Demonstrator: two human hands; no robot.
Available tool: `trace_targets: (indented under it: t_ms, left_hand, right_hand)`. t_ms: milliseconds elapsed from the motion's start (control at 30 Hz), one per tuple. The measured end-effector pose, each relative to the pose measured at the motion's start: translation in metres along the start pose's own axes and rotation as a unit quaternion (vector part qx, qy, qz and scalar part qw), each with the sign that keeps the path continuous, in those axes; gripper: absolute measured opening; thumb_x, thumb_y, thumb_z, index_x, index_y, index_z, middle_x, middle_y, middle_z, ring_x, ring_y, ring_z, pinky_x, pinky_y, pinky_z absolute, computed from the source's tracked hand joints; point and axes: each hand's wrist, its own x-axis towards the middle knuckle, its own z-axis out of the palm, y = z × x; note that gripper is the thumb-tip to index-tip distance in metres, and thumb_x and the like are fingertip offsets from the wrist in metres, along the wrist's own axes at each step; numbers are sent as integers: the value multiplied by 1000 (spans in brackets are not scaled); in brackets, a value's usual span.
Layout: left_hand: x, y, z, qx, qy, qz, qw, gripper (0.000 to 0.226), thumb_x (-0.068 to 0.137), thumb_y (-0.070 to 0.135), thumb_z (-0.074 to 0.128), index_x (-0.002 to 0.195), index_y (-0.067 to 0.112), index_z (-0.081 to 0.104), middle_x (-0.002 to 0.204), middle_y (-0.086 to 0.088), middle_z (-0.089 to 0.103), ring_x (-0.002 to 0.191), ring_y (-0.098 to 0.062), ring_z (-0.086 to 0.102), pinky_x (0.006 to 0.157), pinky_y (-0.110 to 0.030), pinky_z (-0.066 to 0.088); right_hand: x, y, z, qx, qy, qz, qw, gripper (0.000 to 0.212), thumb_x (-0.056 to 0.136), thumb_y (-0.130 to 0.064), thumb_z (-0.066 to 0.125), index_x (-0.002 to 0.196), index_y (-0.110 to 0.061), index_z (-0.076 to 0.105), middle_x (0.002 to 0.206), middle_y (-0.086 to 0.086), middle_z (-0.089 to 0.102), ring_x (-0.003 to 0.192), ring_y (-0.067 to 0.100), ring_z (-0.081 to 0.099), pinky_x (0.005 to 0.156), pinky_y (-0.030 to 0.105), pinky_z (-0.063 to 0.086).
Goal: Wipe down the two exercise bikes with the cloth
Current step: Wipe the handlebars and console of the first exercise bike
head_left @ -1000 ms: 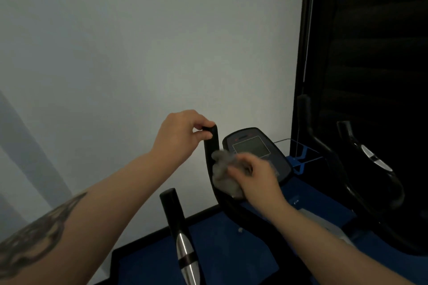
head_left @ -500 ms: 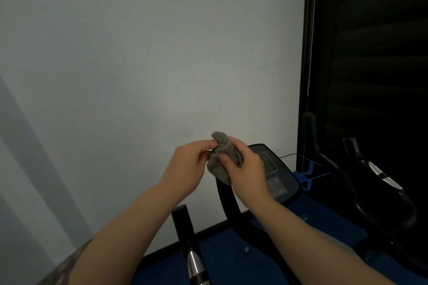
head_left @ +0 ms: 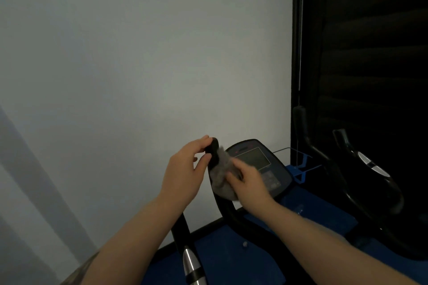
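The near exercise bike stands in front of me, with its black console [head_left: 259, 164] and an upright black handlebar [head_left: 214, 149] to the console's left. My left hand [head_left: 185, 169] pinches the top of that handlebar between thumb and fingers. My right hand [head_left: 249, 180] holds a crumpled grey cloth [head_left: 221, 177] wrapped against the handlebar just below the left hand. A second bar with a chrome section [head_left: 191, 264] rises at the bottom. The second bike [head_left: 370, 180] stands at the right, dark and hard to make out.
A pale wall [head_left: 139, 65] fills the left and centre. A black slatted panel [head_left: 370, 41] rises at the right behind the second bike. Blue floor mat [head_left: 231, 259] lies under the bikes, with a blue wire rack [head_left: 301, 164] behind the console.
The cloth has slid down the handlebar from its tip, which now shows bare. My left hand has let go of the cloth and pinches the handlebar's top.
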Motion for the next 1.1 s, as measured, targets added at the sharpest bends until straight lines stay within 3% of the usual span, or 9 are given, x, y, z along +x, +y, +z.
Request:
trace_targets:
  t_ms: [133,233,333,500,667,767,900,967,1100]
  left_hand:
    - [7,3,6,20,35,-15,999,38,80,3,74,111,24,67,115,13,66,92,5,62,77,-19,53]
    - [9,3,10,40,55,-20,997,38,77,1,75,109,21,68,106,17,64,89,1,62,74,-24,54]
    - [2,0,16,27,72,-11,997,40,80,-1,72,113,20,67,109,16,64,93,1,61,73,-18,52]
    - [2,3,17,6,79,-27,996,38,80,-3,70,112,17,67,110,13,64,91,2,60,75,-21,53]
    - [0,5,15,13,71,-23,997,37,84,-4,65,116,16,65,117,8,64,95,2,59,77,-19,53]
    - [-5,5,16,0,72,-18,997,37,91,-5,53,120,15,64,122,7,63,104,-3,59,88,-24,51]
    - [-8,9,16,7,53,-36,998,42,93,-5,44,126,16,60,132,4,59,117,-12,57,101,-34,46]
    - [-9,11,15,11,40,-43,998,46,93,-6,42,130,16,57,136,3,56,122,-13,54,106,-33,43]
    - [-26,12,15,65,-20,-12,998,57,96,-8,37,148,16,35,155,2,30,142,-9,28,111,-7,15]
  right_hand:
    - [4,1,-19,-4,-91,72,993,21,97,-11,55,113,-2,65,108,15,70,97,16,67,84,26,53]
    - [13,-14,-12,48,-81,92,991,23,99,-11,52,120,-8,61,114,11,68,106,20,65,92,30,51]
    - [-16,-2,-4,-26,-68,71,995,20,99,-14,53,116,-11,63,108,7,70,102,15,66,88,29,55]
    - [-9,-20,-32,-185,-135,66,971,14,93,-17,62,102,-11,70,81,-4,66,71,2,59,55,6,42]
    - [-11,-32,10,-232,-12,54,971,21,93,-20,59,110,-10,66,103,10,69,96,24,64,83,36,52]
    - [-45,-27,5,-337,-54,18,940,19,93,-23,57,104,-11,67,96,10,69,90,26,65,77,38,53]
    - [-34,-42,-33,-386,-164,107,901,20,87,-28,67,69,-23,62,68,-3,60,69,16,60,51,22,42]
    - [-24,-45,-26,-346,-154,101,920,17,90,-30,65,77,-20,64,72,-2,60,73,19,59,56,24,41]
    - [-46,-22,6,-317,-90,47,943,27,94,-31,57,112,-11,61,104,9,66,97,25,62,73,29,46]
